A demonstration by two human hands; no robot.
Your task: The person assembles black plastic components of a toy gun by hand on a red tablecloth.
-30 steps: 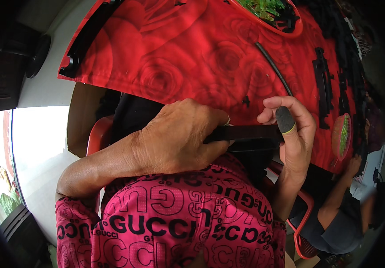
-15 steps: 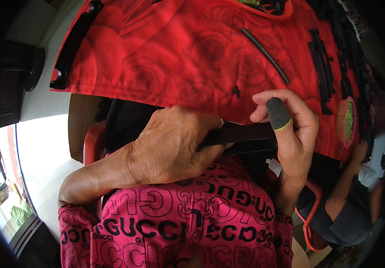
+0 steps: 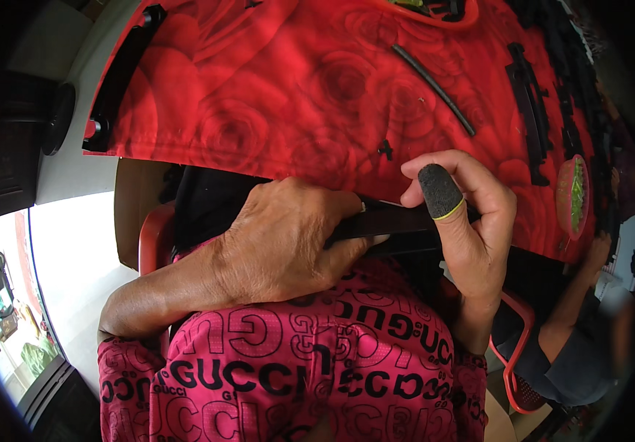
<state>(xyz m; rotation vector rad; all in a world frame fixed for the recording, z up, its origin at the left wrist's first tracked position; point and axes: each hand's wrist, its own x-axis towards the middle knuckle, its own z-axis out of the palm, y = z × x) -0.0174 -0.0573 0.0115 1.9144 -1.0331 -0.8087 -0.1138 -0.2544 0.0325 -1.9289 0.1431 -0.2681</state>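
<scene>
My left hand grips a long black plastic strip, its fingers wrapped over the left part and hiding that end. The strip lies roughly level above my lap, close to the table's front edge. My right hand is curled around the strip's right end, the thumb crossing in front. A dark grey finger cot with a yellow rim covers that thumb. My index fingertip bends toward the thumb tip, apart from it. A small black piece lies on the red cloth just beyond my right hand.
A red rose-patterned tablecloth covers the table. On it lie a thin black tube, black strips at the left edge and right, and a red tray. Another person's arm is at the right, near a pink-rimmed bowl.
My right hand has shifted slightly left along the strip. My left hand keeps its grip in nearly the same place. The view has moved a little.
</scene>
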